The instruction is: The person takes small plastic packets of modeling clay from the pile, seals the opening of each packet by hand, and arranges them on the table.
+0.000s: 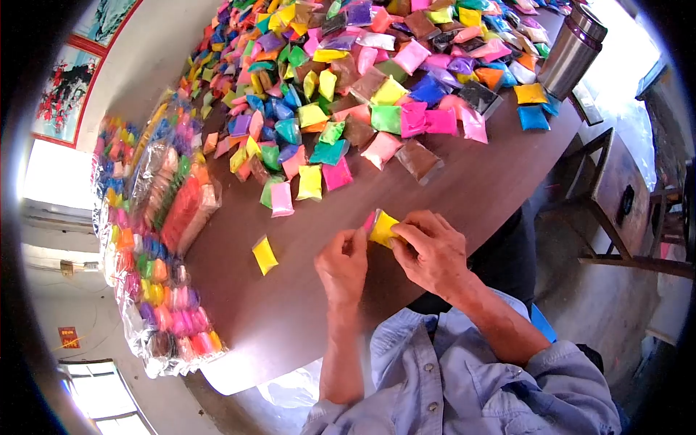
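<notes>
My right hand (pixel 433 250) pinches a small yellow packet (pixel 383 229) over the front part of the brown table (pixel 304 304). Just left of it, my left hand (pixel 342 267) is closed, with its fingertips on a pink piece (pixel 370 220) at the yellow packet's left edge. Whether the pink piece is a separate packet is too small to tell. Another yellow packet (pixel 264 255) lies alone on the table to the left of my hands. Beyond my hands, a brown packet (pixel 418 161) and a yellow one (pixel 309 183) lie at the near edge of a large colourful pile.
The pile of packets (pixel 348 87) covers the table's far part. Clear bags of packed packets (pixel 163 290) line the left edge. A steel flask (pixel 573 52) stands at the far right, near orange and blue packets (pixel 533 117). A wooden chair (pixel 616 196) stands to the right.
</notes>
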The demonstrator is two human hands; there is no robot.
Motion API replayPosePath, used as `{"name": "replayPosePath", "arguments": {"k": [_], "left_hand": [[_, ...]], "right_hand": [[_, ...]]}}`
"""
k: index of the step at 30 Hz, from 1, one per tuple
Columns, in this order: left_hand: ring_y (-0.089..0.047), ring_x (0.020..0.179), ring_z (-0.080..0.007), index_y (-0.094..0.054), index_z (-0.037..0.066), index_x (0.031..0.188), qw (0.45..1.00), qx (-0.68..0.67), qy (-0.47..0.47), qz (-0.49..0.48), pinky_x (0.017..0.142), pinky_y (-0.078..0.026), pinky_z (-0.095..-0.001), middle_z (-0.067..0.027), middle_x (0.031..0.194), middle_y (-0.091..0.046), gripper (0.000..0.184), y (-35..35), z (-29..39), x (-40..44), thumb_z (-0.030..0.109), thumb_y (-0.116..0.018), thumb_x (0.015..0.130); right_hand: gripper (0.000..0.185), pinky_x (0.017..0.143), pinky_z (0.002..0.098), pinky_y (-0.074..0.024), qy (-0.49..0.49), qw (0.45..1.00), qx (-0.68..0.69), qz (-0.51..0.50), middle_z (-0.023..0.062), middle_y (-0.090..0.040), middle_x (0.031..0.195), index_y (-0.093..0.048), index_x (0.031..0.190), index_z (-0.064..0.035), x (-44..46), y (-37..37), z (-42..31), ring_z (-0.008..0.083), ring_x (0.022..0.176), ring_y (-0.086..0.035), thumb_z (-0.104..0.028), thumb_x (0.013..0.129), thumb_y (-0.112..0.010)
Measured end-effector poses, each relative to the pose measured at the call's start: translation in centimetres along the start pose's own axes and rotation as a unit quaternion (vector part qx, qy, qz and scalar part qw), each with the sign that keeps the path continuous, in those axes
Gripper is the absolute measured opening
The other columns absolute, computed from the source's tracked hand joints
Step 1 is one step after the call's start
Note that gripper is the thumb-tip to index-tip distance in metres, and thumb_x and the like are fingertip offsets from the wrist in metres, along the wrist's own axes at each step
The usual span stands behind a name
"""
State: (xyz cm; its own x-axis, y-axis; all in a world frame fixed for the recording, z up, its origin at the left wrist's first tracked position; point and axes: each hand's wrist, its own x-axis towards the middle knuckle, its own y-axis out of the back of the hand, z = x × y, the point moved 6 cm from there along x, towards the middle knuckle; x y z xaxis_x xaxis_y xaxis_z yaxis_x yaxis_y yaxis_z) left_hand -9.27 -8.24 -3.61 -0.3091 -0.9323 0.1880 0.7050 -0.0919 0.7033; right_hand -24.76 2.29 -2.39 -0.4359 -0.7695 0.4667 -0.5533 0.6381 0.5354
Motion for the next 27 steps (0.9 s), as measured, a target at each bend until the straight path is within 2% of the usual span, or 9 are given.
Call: {"name": "replayPosePath", "arguments": {"k": [2, 6, 8, 12, 14, 18, 21, 23, 27], "left_hand": [[-0.060, 0.065, -0.0113, -0.072, -0.002, 0.091, 0.997, -0.047, 0.062, -0.020, 0.063, -0.051, -0.0301, -0.0091, 0.072, -0.069, 0.022, -0.2, -0.8, 0.3, 0.020, -0.074, 0.093], [-0.060, 0.067, -0.0105, -0.072, -0.002, 0.091, 0.997, -0.057, 0.060, -0.006, 0.064, -0.051, -0.0297, -0.0074, 0.072, -0.069, 0.022, 0.4, 0.5, 0.0, 0.020, -0.075, 0.093], [-0.060, 0.066, -0.0106, -0.072, -0.002, 0.092, 0.998, -0.058, -0.018, -0.007, 0.063, -0.051, -0.0294, -0.0071, 0.071, -0.069, 0.021, 0.1, 2.0, -0.3, 0.019, -0.075, 0.092], [-0.061, 0.065, -0.0119, -0.072, -0.002, 0.092, 0.997, -0.032, -0.063, -0.021, 0.062, -0.051, -0.0295, -0.0077, 0.071, -0.069, 0.021, -1.2, 2.3, -0.1, 0.018, -0.075, 0.091], [-0.061, 0.064, -0.0123, -0.072, -0.003, 0.091, 0.998, -0.040, 0.029, -0.040, 0.061, -0.050, -0.0300, -0.0071, 0.071, -0.069, 0.022, -1.3, 1.0, 0.6, 0.019, -0.076, 0.091], [-0.059, 0.065, -0.0110, -0.071, -0.004, 0.090, 0.999, -0.005, 0.025, -0.046, 0.061, -0.050, -0.0292, -0.0050, 0.070, -0.067, 0.024, -1.1, 0.3, 2.0, 0.019, -0.076, 0.091], [-0.057, 0.065, -0.0099, -0.071, -0.004, 0.089, 0.996, -0.058, 0.039, -0.047, 0.061, -0.049, -0.0286, -0.0032, 0.070, -0.066, 0.024, -1.1, 0.3, 2.2, 0.019, -0.074, 0.092], [-0.057, 0.066, -0.0097, -0.071, -0.004, 0.087, 0.992, -0.079, 0.086, -0.042, 0.061, -0.048, -0.0284, -0.0030, 0.070, -0.065, 0.022, -0.5, 0.0, 1.7, 0.018, -0.074, 0.092], [-0.056, 0.065, -0.0098, -0.071, -0.002, 0.086, 0.997, -0.060, 0.040, -0.030, 0.059, -0.047, -0.0292, -0.0027, 0.069, -0.065, 0.020, 0.5, 1.3, -0.2, 0.017, -0.074, 0.092]], "right_hand": [[0.023, 0.071, 0.0367, -0.0559, -0.009, 1.000, 0.011, -0.003, 0.0053, -0.066, 0.094, -0.070, 0.097, -0.0092, -0.1, 0.0, 0.1, 0.0265, 0.084, -0.067, -0.007, 0.077, -0.081], [0.022, 0.071, 0.0366, -0.0560, -0.009, 1.000, 0.012, 0.005, 0.0053, -0.066, 0.095, -0.070, 0.096, -0.0101, -0.1, 0.3, 0.1, 0.0271, 0.084, -0.067, -0.007, 0.077, -0.080], [0.023, 0.069, 0.0361, -0.0559, -0.005, 1.000, 0.005, 0.005, 0.0050, -0.066, 0.095, -0.071, 0.097, -0.0113, -0.1, 0.3, 0.1, 0.0270, 0.083, -0.067, -0.007, 0.077, -0.080], [0.021, 0.067, 0.0366, -0.0556, -0.015, 1.000, 0.003, 0.012, 0.0042, -0.066, 0.095, -0.071, 0.095, -0.0119, -0.1, 0.2, 0.2, 0.0260, 0.082, -0.067, -0.009, 0.077, -0.081], [0.020, 0.067, 0.0360, -0.0559, -0.015, 1.000, -0.004, 0.008, 0.0042, -0.065, 0.094, -0.071, 0.094, -0.0116, -0.1, 0.2, 0.1, 0.0259, 0.082, -0.067, -0.009, 0.077, -0.081], [0.019, 0.068, 0.0348, -0.0564, -0.011, 1.000, 0.008, 0.014, 0.0043, -0.065, 0.092, -0.070, 0.094, -0.0114, 0.0, 0.5, 0.0, 0.0257, 0.081, -0.067, -0.008, 0.077, -0.080], [0.021, 0.068, 0.0348, -0.0563, -0.009, 1.000, 0.008, 0.017, 0.0047, -0.065, 0.092, -0.070, 0.095, -0.0117, 0.0, 0.6, 0.0, 0.0256, 0.081, -0.067, -0.007, 0.077, -0.079], [0.022, 0.067, 0.0351, -0.0562, -0.009, 1.000, 0.007, 0.023, 0.0049, -0.065, 0.092, -0.070, 0.096, -0.0120, 0.0, 0.6, 0.0, 0.0256, 0.081, -0.067, -0.007, 0.077, -0.079], [0.027, 0.066, 0.0354, -0.0556, -0.012, 1.000, 0.001, 0.009, 0.0053, -0.065, 0.092, -0.072, 0.101, -0.0126, -0.2, 0.4, 0.1, 0.0256, 0.079, -0.067, -0.008, 0.076, -0.080]]}}
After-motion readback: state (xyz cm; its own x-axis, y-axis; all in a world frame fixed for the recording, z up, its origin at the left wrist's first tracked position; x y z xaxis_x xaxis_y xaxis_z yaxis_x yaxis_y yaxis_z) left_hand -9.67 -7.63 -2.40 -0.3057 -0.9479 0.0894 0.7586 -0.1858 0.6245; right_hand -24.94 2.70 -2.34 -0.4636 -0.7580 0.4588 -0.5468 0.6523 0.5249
